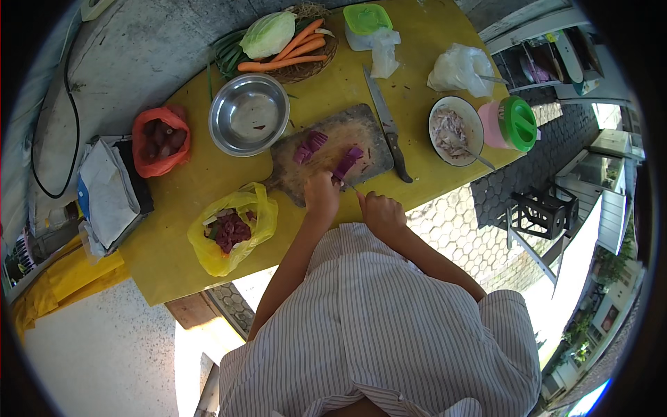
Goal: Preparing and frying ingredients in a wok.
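My left hand is at the near edge of a worn wooden chopping board. Its fingertips hold down a sliced purple vegetable piece, which looks like onion. Closed around a small knife, my right hand is just off the board's near edge. Only a short part of the thin knife blade shows, pointing toward the left fingertips; the handle is hidden in the fist. Another group of purple slices lies farther left on the board. A large kitchen knife with a dark handle rests along the board's right side.
Around the board stand a steel bowl, a red bag of dark bulbs, a yellow bag of peelings and an enamel bowl with a spoon. Behind are a vegetable basket, a green-lidded tub and a green-lidded pink container.
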### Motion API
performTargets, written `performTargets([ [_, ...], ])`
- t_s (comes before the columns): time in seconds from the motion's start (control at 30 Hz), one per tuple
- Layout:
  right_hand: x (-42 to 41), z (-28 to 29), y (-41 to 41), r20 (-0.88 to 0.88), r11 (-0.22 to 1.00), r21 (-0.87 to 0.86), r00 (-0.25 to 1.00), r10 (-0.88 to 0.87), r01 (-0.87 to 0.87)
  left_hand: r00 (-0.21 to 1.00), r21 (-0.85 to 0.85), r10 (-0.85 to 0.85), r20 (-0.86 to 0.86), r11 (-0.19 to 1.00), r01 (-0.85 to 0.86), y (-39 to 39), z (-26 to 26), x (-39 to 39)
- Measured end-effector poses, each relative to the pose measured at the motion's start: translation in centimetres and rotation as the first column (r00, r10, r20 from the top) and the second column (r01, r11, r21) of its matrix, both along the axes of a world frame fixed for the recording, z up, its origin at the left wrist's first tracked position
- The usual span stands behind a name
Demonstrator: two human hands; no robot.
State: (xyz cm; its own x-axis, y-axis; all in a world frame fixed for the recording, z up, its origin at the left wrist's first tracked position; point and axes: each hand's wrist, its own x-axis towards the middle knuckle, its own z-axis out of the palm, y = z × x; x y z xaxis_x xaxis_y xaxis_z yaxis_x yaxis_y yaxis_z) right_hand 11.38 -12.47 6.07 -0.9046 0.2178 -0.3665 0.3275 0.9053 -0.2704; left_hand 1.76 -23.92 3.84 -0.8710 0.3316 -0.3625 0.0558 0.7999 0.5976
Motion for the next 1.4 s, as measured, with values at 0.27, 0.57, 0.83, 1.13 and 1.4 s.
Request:
performTargets([
  [0.27, -0.8, -0.7, 0.7, 0.106, 0.996, -0.077, 0.993, 0.045, -0.037, 0.997, 0.048, 0.034, 0.062, 0.998, -0.037, -0.1, -0.2, -0.1],
  [0.57, 0.9, -6.1, 1.6, 0.057, 0.969, -0.238, 0.997, -0.048, 0.06, 0.999, 0.039, 0.013, 0.035, 0.999, -0.014, 0.0, -0.4, 0.1],
  [0.83, 0.4, -5.2, 1.9, 0.021, 0.906, -0.37, 0.977, -0.214, 0.206, 0.991, 0.14, 0.099, -0.093, 0.987, -0.085, -0.7, -1.5, 0.8],
  [1.13, 0.3, 0.1, 0.0, -0.014, 0.999, -0.038, 1.0, -0.021, 0.02, 0.992, 0.097, 0.123, 0.041, 0.987, -0.127, -0.3, -0.4, 0.7],
  [1.4, 0.1, -0.4, 0.2, 0.006, 0.999, -0.037, 1.0, 0.004, -0.004, 0.989, 0.102, 0.147, 0.033, 0.983, -0.15, -0.2, -1.0, 0.7],
])
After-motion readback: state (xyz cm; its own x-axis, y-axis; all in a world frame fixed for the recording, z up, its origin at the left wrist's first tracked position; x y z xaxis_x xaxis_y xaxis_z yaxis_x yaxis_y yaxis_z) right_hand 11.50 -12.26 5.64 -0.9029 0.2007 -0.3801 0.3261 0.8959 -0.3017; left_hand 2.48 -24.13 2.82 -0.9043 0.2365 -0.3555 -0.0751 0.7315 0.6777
